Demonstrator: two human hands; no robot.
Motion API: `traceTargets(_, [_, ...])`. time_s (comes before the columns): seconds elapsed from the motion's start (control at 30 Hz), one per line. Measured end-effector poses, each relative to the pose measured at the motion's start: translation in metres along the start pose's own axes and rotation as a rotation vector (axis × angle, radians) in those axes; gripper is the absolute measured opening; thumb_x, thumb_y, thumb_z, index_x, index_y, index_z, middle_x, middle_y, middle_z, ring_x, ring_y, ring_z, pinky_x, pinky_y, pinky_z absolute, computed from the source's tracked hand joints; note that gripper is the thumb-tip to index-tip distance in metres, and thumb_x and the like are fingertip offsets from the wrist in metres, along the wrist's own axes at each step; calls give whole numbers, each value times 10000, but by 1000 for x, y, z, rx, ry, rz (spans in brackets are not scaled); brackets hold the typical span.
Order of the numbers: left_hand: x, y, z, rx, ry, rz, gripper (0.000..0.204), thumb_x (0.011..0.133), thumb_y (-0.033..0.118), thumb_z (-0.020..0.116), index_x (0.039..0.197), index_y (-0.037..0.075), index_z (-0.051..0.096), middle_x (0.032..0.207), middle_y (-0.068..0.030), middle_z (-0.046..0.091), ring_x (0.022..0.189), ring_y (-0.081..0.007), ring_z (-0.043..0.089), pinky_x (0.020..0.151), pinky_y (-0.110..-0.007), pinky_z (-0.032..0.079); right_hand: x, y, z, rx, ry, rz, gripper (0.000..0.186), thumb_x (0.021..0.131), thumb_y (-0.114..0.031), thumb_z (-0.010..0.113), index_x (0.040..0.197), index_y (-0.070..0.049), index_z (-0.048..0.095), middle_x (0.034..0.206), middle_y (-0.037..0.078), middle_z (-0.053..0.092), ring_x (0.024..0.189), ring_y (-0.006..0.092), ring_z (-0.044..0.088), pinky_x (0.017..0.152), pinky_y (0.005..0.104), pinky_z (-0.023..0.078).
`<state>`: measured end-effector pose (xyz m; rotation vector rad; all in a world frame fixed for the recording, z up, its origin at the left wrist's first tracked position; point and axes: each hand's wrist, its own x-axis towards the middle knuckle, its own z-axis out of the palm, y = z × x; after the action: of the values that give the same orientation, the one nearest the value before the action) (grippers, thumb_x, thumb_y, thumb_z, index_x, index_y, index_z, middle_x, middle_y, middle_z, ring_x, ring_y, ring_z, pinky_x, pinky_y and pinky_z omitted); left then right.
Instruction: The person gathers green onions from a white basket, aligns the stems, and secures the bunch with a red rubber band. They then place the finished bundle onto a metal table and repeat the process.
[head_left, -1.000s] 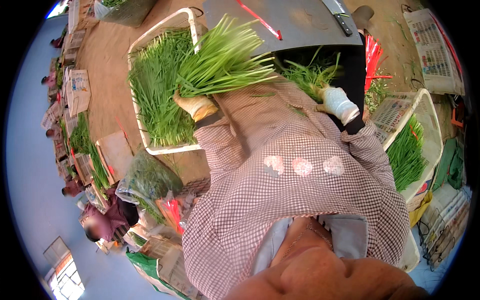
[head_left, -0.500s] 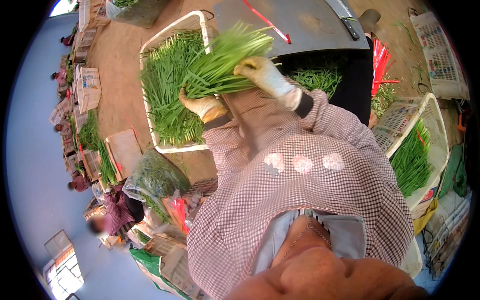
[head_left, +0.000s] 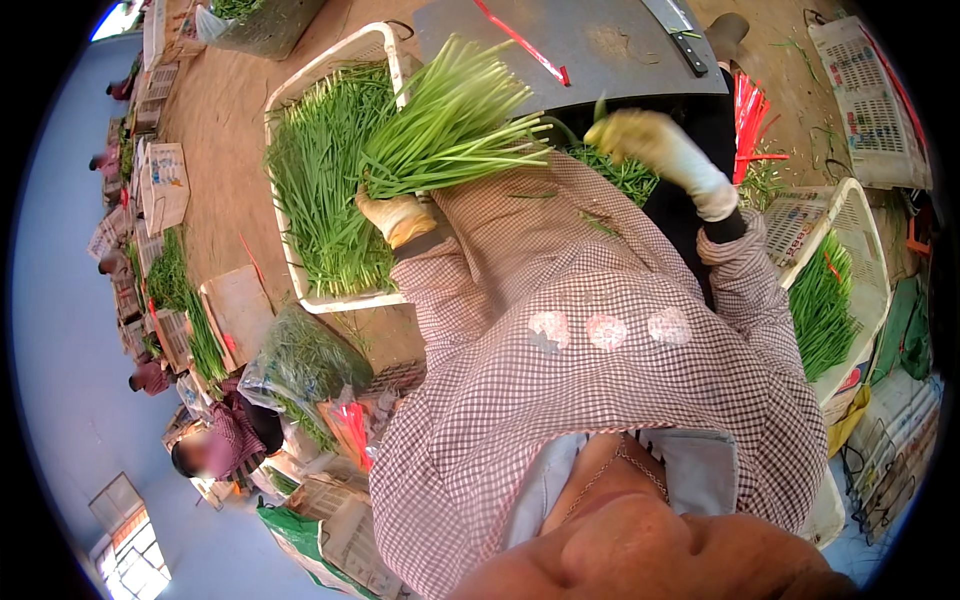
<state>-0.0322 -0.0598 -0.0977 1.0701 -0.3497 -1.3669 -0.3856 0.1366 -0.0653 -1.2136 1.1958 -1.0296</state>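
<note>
Since half a second ago our right hand (head_left: 655, 150) has left the chive bundle (head_left: 450, 125) and swung right, gloved, fingers loosely curled, seemingly empty. Our left hand (head_left: 400, 215) is closed round the bundle's cut end; its long axis runs far-right over the white crate (head_left: 300, 280). Left hand nearer. Grey counter (head_left: 590, 50) beyond, with a knife (head_left: 675, 30).

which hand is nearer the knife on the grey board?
Right. The right hand, gloved, is raised just below the grey board, a little left of and below the knife. The left hand grips the bunch of green stalks farther left, by the white crate.
</note>
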Motion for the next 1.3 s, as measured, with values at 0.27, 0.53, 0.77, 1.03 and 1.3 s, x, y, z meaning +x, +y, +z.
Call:
traceTargets(0.27, [2, -5, 2, 468, -46, 157, 480, 974, 343, 439, 1306, 6, 519, 1340, -196, 554, 1215, -327, 546, 1068, -483, 427, 55, 3, 43, -57, 71, 21, 611, 909, -427, 666, 1337, -3, 564, 1299, 178, 618, 1183, 241, 595, 1028, 332, 445])
traceTargets(0.53, [28, -7, -20, 23, -21, -76, 440, 962, 338, 483, 1290, 49, 535, 1343, -160, 570, 1217, -287, 552, 1051, -426, 436, 50, 23, 59, 562, 535, -23, 275, 979, -279, 619, 1020, -22, 706, 685, -51, 508, 608, 35, 410, 564, 195, 339])
traceTargets(0.77, [9, -10, -8, 321, -114, 144, 423, 964, 327, 484, 1270, 39, 531, 1351, -185, 556, 1227, -324, 541, 1026, -489, 465, 65, -3, 60, -660, 545, -491, 320, 815, -281, 765, 1111, -166, 729, 1250, 43, 645, 1158, 291, 572, 1042, 415, 418])
traceTargets(1.03, [10, 0, 9, -46, 36, -86, 420, 949, 320, 470, 1240, 34, 569, 1312, -177, 584, 1199, -330, 554, 1028, -465, 456, 68, -12, 72, 277, 493, -313, 261, 890, -293, 707, 1055, -92, 736, 1390, 66, 554, 1236, 209, 542, 1110, 379, 399])
traceTargets(1.3, [7, -6, 0, 89, -115, 9, 465, 963, 364, 433, 1281, 46, 551, 1347, -172, 569, 1233, -335, 534, 1053, -497, 421, -20, 51, 16, -362, 373, 288, 245, 908, -250, 693, 1005, -27, 727, 1044, 86, 728, 977, 195, 691, 843, 295, 538])
